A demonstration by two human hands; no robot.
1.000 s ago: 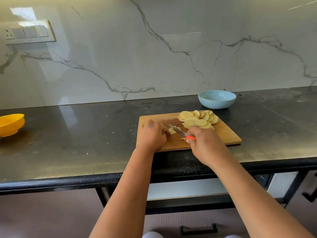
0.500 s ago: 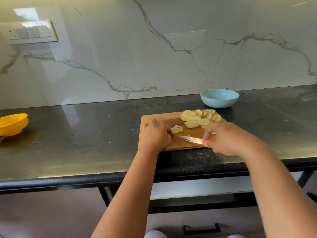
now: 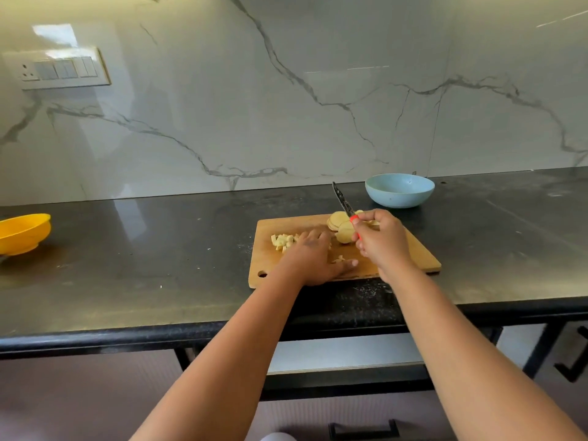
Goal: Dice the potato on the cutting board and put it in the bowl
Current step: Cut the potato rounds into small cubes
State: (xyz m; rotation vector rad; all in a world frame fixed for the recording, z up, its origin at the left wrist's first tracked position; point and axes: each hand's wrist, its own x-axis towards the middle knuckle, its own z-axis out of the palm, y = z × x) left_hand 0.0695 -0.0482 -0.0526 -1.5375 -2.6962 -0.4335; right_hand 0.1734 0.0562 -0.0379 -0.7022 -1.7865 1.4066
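Note:
A wooden cutting board [image 3: 420, 261] lies on the dark counter. Round potato slices [image 3: 340, 226] are piled at its far middle. A small heap of diced potato [image 3: 283, 241] sits on the board's left part, with a few bits near its middle. My left hand [image 3: 313, 259] lies flat on the board, fingers stretched toward the diced heap, thumb out to the right. My right hand [image 3: 380, 240] grips the orange handle of a knife [image 3: 343, 200], whose blade points up and away over the slices. The pale blue bowl [image 3: 399, 190] stands behind the board and looks empty.
A yellow bowl [image 3: 24, 232] sits at the counter's far left. A marble wall with a switch panel [image 3: 60, 69] rises behind. The counter's front edge [image 3: 159, 337] runs below my forearms, with drawers and dark handles beneath.
My right hand has lifted the knife from flat near the board to blade pointing up over the slices. My left hand has opened flat and pushed the diced pieces leftward.

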